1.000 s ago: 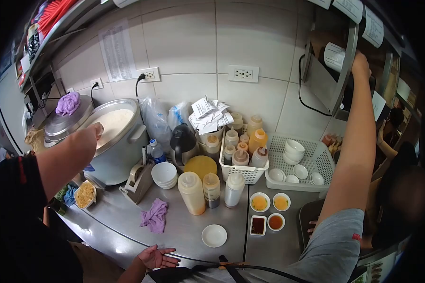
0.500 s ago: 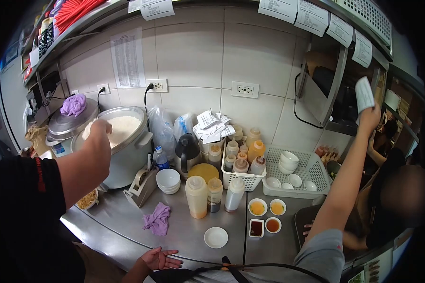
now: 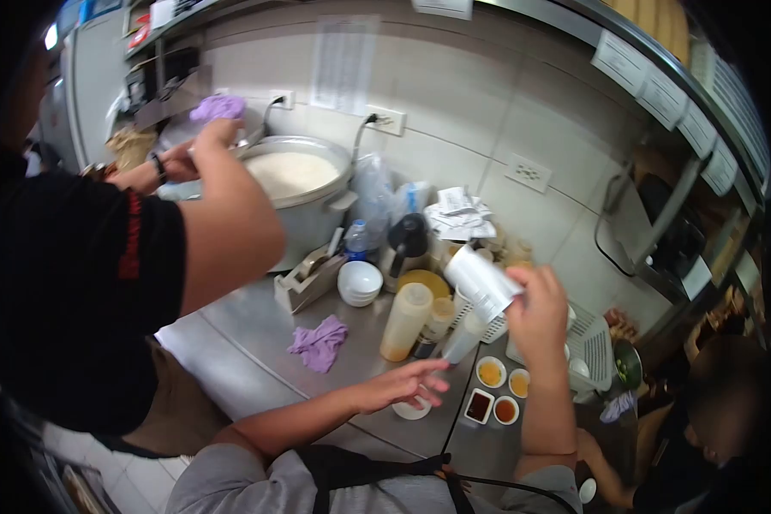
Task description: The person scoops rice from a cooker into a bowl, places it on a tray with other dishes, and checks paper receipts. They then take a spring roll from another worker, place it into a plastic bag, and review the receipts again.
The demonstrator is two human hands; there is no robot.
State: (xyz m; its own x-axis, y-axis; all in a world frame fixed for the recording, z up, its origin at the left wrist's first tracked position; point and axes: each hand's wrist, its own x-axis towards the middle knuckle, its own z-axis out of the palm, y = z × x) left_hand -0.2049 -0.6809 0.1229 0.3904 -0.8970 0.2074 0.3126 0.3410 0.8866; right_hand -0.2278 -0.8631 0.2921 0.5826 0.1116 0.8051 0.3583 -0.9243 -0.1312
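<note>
My right hand (image 3: 538, 307) is closed on the edge of a curled white paper slip (image 3: 478, 281), held up over the squeeze bottles. Its print is too blurred to read. My left hand (image 3: 403, 385) reaches forward with fingers spread and holds nothing. Beneath it, a small white dish (image 3: 413, 410) is partly hidden. Just beyond stand a tall squeeze bottle (image 3: 407, 321) of pale sauce and a clearer bottle (image 3: 465, 339). Right of my left hand sit small sauce dishes, among them a square dark red one (image 3: 480, 406) and a round orange one (image 3: 506, 411).
At left a person in a black shirt (image 3: 77, 300) works by a large rice pot (image 3: 293, 201). A purple cloth (image 3: 319, 343), stacked white bowls (image 3: 360, 281) and a tape dispenser (image 3: 307, 281) lie on the steel counter. Another person (image 3: 711, 411) is close at right.
My right hand has brought the paper slip down from the right-hand shelf to above the bottles. My left hand has moved forward over the counter. My view has turned and tilted.
</note>
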